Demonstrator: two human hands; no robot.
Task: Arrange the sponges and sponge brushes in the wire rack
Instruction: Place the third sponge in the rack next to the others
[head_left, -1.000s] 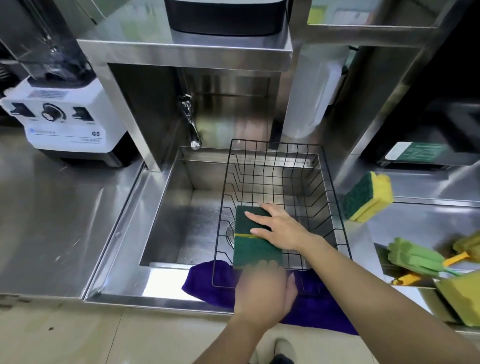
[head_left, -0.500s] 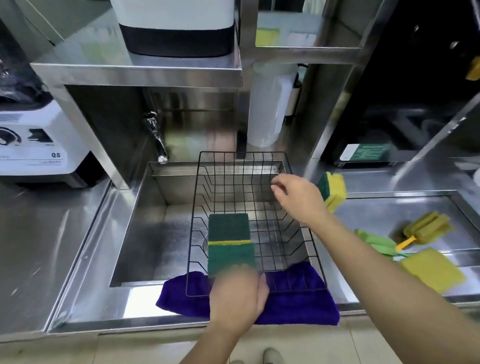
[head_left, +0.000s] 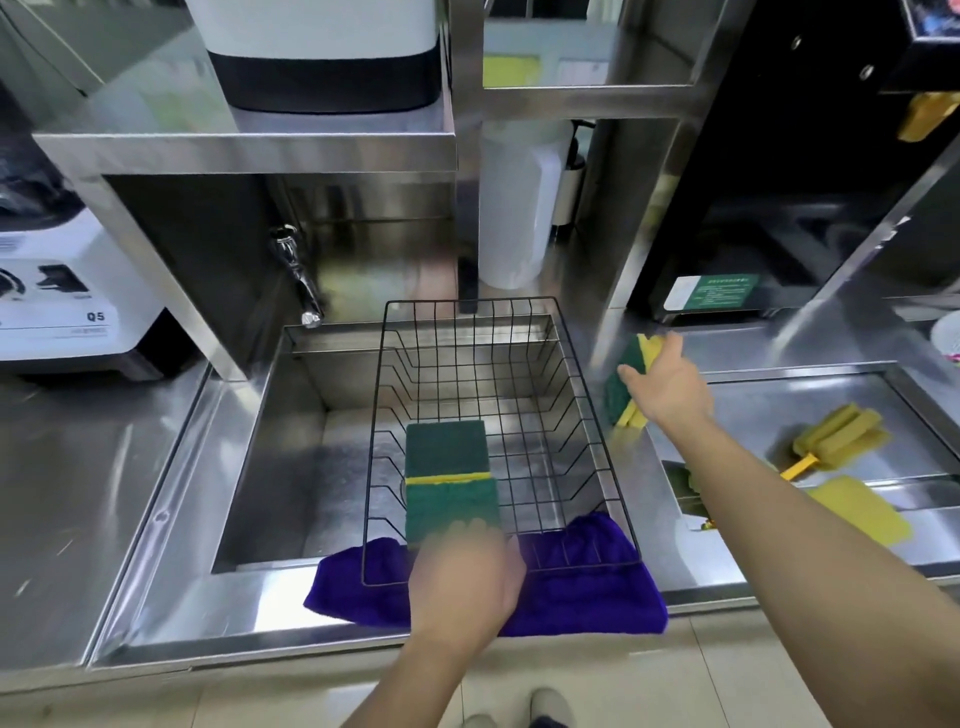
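A black wire rack (head_left: 587, 395) sits over the sink. Two green-and-yellow sponges (head_left: 449, 475) stand side by side in its near left part. My left hand (head_left: 465, 577), blurred, is at the rack's near rim, touching the nearer sponge. My right hand (head_left: 667, 387) reaches over the counter right of the rack, fingers spread against an upright green-and-yellow sponge (head_left: 626, 382). Farther right lie a yellow sponge brush (head_left: 836, 431) with an orange handle and a flat yellow sponge (head_left: 857, 506). A green brush is mostly hidden behind my forearm.
A purple cloth (head_left: 587, 587) lies under the rack's near edge on the sink rim (head_left: 234, 587). A tap (head_left: 298, 280) juts out at the back left. A white blender base (head_left: 67, 306) stands far left; a white jug (head_left: 514, 208) behind the rack.
My right hand left the sponges in the rack and moved right to the upright sponge on the counter. The left hand stayed at the rack's near edge.
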